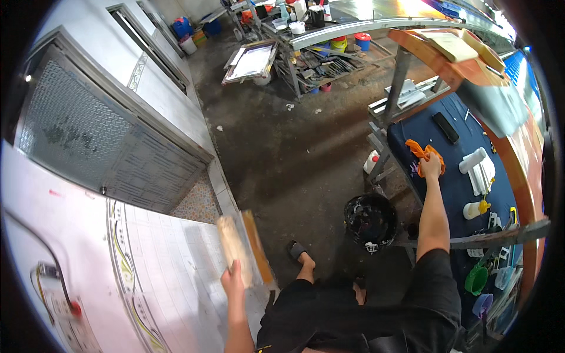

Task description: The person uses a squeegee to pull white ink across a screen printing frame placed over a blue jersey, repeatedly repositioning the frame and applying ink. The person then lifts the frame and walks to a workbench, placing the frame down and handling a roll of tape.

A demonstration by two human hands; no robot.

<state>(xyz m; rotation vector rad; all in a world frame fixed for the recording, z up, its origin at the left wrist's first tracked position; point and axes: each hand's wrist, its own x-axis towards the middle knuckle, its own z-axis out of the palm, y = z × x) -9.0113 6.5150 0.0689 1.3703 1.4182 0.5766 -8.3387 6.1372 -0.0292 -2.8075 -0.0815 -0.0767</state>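
Head view: a wooden-framed squeegee (244,247) is held upright by its lower end, the left hand (231,281) closed around it, beside the white tiled wall (159,259). The right hand (431,166) reaches out and grips an orange rag (421,152) lying on the dark blue surface (453,188). A black bucket (371,220) stands on the concrete floor (294,159) between the two arms.

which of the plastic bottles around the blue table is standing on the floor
The white bottle with the red cap, beside the table leg. The bottle with the yellow nozzle lies on the blue table top instead.
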